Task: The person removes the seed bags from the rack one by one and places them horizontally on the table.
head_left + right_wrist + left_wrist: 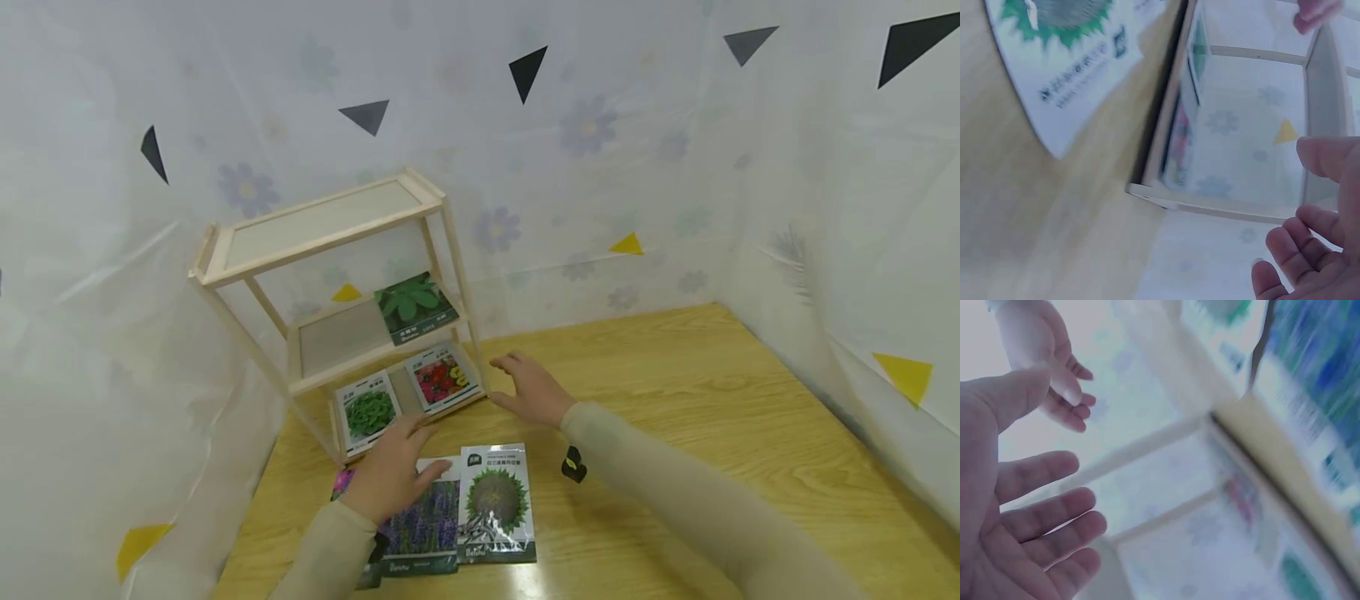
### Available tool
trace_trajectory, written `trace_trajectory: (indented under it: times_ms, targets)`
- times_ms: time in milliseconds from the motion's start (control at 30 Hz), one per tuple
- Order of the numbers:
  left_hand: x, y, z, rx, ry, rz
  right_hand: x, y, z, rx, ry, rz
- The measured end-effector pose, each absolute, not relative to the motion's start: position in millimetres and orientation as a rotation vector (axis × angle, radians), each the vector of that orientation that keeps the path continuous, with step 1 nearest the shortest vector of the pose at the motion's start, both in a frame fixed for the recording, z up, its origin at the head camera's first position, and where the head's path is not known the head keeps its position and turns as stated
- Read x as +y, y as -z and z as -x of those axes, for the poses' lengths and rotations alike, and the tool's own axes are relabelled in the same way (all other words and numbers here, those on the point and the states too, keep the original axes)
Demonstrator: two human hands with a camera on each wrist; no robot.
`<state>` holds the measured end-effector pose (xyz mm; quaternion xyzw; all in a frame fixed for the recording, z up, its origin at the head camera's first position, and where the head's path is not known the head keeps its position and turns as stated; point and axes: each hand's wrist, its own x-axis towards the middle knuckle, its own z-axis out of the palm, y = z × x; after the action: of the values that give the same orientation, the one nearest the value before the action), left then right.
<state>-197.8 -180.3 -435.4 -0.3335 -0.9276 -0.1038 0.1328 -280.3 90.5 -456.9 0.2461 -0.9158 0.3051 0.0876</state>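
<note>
Table (pixel 637 375), carrying the wooden shelf (pixel 322 225); right hand (pixel 532 392) beside its right end, left hand (pixel 390 475) nearer the action, both empty, fingers apart; flat below and right of the left grip, purple-flower packet (pixel 423 521), long axis running front to back!

Beyond the far edge of the wooden table (pixel 675 392), a white flowered sheet (pixel 675 200) bears black triangles (pixel 527 73) and yellow triangles (pixel 628 245).

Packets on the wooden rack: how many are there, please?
3: the dark packet on the middle shelf; the leafy packet at left and flower packet at right on the bottom shelf. Any stacked underneath would be hidden.
</note>
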Motion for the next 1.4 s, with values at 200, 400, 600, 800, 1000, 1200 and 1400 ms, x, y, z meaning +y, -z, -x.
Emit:
trace_trajectory:
  times_ms: [200,400,600,800,1000,1200,1400]
  targets:
    - [-189.6,395.8,223.7,-2.49,0.271,0.947,79.6,425.2,293.4,-2.605,-0.806,-0.806]
    - [-192.7,366.9,248.7,-2.552,0.301,0.836,70.8,404.6,305.3,-2.528,-0.659,-0.86]
    - [-198.2,348.9,274.8,-2.756,0.382,0.69,57.8,389.1,312.0,-2.507,-0.568,-0.886]
    - [-205.6,342.1,304.7,-2.875,0.44,0.571,42.4,378.1,316.5,-2.585,-0.601,-0.842]
    - [-205.6,343.8,324.9,-2.954,0.391,0.512,25.9,377.5,321.8,-2.682,-0.584,-0.808]
    - [-198.5,342.4,335.8,-3.012,0.338,0.489,11.4,374.3,321.5,-2.71,-0.442,-0.769]
    - [-196.7,344.5,344.4,-3.057,0.264,0.439,0.0,371.4,322.4,-2.758,-0.241,-0.66]
